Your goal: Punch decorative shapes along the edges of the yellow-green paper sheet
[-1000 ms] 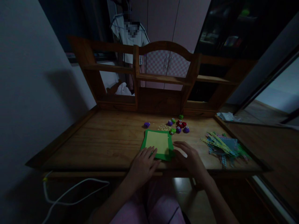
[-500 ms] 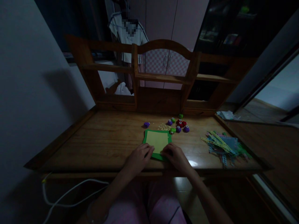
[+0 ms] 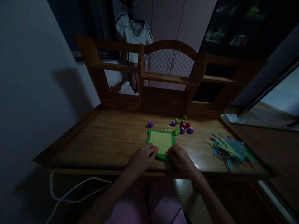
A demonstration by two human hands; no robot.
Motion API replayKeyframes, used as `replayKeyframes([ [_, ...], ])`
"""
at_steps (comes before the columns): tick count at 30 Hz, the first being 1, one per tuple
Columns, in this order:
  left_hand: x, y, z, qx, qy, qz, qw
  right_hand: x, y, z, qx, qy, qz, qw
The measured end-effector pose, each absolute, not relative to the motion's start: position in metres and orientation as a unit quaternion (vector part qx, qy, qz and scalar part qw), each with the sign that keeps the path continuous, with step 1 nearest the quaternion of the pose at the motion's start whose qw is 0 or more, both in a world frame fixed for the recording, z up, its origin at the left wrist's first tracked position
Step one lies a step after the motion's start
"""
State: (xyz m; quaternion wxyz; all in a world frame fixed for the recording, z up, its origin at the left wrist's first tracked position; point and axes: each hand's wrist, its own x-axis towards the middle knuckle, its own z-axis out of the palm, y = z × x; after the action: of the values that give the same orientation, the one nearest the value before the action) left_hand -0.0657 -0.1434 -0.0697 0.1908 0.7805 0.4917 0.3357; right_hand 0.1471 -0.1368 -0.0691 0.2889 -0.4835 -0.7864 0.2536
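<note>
Dim room, seen from the head of a person seated at a varnished, light-brown wooden bench (image 3: 105, 137). A pale yellow, nearly square sheet (image 3: 161, 140) lies flat on a larger bright green sheet (image 3: 173, 139), which shows as a border around it. Both are near the front edge of the bench, between the person's hands.

The left hand (image 3: 143, 156) rests at the near left corner of the sheets, fingers (image 3: 151, 147) bent, their tips close to the thumb. The right hand (image 3: 181, 157) is at the near right corner, its fingers (image 3: 173, 149) curled in the same way. Both hands touch the sheets; whether either pinches an edge cannot be told.

Just beyond the green sheet, small cream-coloured bits (image 3: 167, 128) are scattered. To their right sits a cluster of small rounded red, purple and green figures (image 3: 183, 125) with white eyes; one purple figure (image 3: 150, 124) lies apart on the left. Farther right, well apart from the hands, is a loose heap of pastel perforated strips (image 3: 225, 147) in yellow, blue, green and pink.

An open wooden shelf unit (image 3: 171, 44) stands along the back. Behind it hang a white short-sleeved shirt with dark trim (image 3: 137, 37) and pale pink cupboard doors (image 3: 165, 21). A white cable (image 3: 77, 200) loops below, at lower left.
</note>
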Motion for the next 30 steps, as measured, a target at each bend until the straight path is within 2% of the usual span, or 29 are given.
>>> replayKeyframes([
  [14,-0.076,-0.132,-0.071,0.789,0.465,0.33,0.229,0.158,-0.136,-0.062,-0.477,-0.784,0.243,0.316],
  [22,-0.097,-0.099,-0.073,0.791,0.386,0.322,0.349,0.141,-0.132,-0.075,-0.475,-0.788,0.241,0.308],
  [30,-0.114,-0.093,-0.064,0.797,0.356,0.318,0.369,0.145,-0.132,-0.07,-0.459,-0.796,0.272,0.287],
])
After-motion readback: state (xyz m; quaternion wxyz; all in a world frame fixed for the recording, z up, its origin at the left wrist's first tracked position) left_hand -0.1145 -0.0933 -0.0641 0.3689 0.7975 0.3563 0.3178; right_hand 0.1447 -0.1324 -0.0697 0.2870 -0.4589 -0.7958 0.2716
